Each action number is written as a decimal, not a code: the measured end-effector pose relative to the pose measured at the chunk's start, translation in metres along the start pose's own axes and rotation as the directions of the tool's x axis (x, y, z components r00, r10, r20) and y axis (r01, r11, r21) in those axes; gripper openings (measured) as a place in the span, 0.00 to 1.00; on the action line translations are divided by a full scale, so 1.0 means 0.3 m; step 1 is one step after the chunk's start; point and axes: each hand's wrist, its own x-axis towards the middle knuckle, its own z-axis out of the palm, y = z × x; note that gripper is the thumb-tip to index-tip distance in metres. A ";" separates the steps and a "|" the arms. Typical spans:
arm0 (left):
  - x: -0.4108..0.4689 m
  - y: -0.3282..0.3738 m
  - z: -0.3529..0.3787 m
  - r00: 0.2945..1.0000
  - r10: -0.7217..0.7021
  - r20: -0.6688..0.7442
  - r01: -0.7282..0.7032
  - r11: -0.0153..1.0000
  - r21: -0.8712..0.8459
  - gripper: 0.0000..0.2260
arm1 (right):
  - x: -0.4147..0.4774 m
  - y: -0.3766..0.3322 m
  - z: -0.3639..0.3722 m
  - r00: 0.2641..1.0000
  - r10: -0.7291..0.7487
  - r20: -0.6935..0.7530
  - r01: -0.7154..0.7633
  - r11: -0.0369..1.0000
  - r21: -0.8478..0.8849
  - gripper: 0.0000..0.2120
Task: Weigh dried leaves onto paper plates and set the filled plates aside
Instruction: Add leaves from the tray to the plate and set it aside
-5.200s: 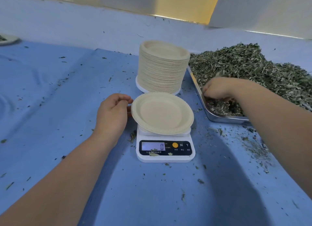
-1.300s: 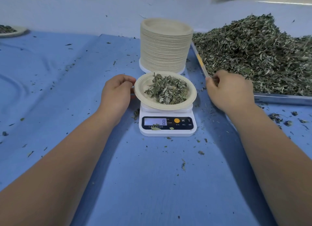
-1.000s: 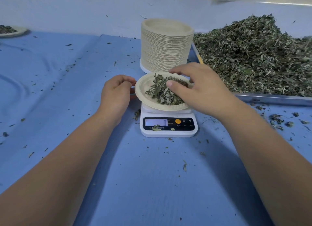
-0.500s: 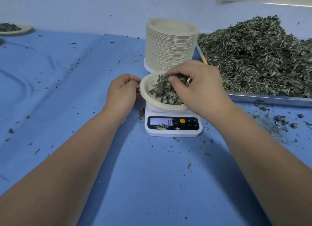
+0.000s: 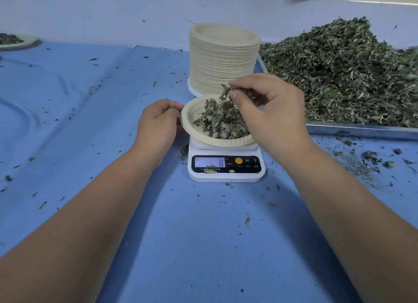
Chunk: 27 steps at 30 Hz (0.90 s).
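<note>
Nearest, a blue cloth-covered table (image 5: pixel 203 246) is strewn with small leaf fragments, and two bare forearms are stretched across it from the bottom corners. Farther in, a white digital kitchen scale (image 5: pixel 226 177) is set on the cloth. A figure 8 is shown on its lit display (image 5: pixel 210 162), beside a round orange button (image 5: pixel 238 160), and a few leaf bits are lodged on its front panel.

A round, cream-coloured paper plate (image 5: pixel 194 113) is seated on the scale, and a loose mound of grey-green dried leaves (image 5: pixel 221 125) is held in its well. The plate's left rim is taken by the left hand (image 5: pixel 157 124), whose grip is closed on the edge with curled fingers. Over the plate's far right side the right hand (image 5: pixel 273 117) is held just above the mound. Its grip is pressed together, thumb against fingertips, on a small tuft of leaves (image 5: pixel 227 91).

Just behind the scale a tall stack of cream paper plates (image 5: pixel 222 60) is stood on a white round base (image 5: pixel 192 91). To the stack's right a shallow rectangular steel tray (image 5: pixel 362 130) is laid, and a large heap of the same leaves (image 5: pixel 350 71) is piled in it. Spilled leaf clumps (image 5: pixel 371 155) are scattered on the cloth in front of the tray. At the far left edge, well apart from the rest, a filled plate (image 5: pixel 24 43) is set on the table.
</note>
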 end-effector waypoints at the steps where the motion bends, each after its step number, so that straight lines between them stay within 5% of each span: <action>1: -0.001 0.001 0.000 1.000 0.002 0.000 -0.002 1.000 -0.002 0.14 | 0.001 0.001 -0.001 1.000 -0.001 -0.012 0.001 1.000 -0.001 0.07; 14: -0.003 0.001 0.003 1.000 -0.006 -0.001 0.006 1.000 -0.023 0.13 | 0.035 0.065 -0.045 0.983 0.080 -0.166 -0.070 0.995 0.065 0.07; 18: 0.002 0.000 0.002 1.000 -0.012 -0.002 0.012 0.999 -0.033 0.13 | 0.083 0.157 -0.125 0.930 0.182 -0.321 -0.181 0.983 0.034 0.08; 21: 0.002 -0.001 0.003 1.000 -0.015 -0.005 0.015 0.999 -0.034 0.12 | 0.093 0.239 -0.191 0.885 0.242 -0.397 -0.298 0.951 -0.085 0.10; 27: 0.001 -0.003 0.003 1.000 -0.015 -0.016 0.015 1.000 -0.019 0.12 | 0.053 0.315 -0.210 0.923 0.335 -0.188 -0.384 0.823 -0.418 0.17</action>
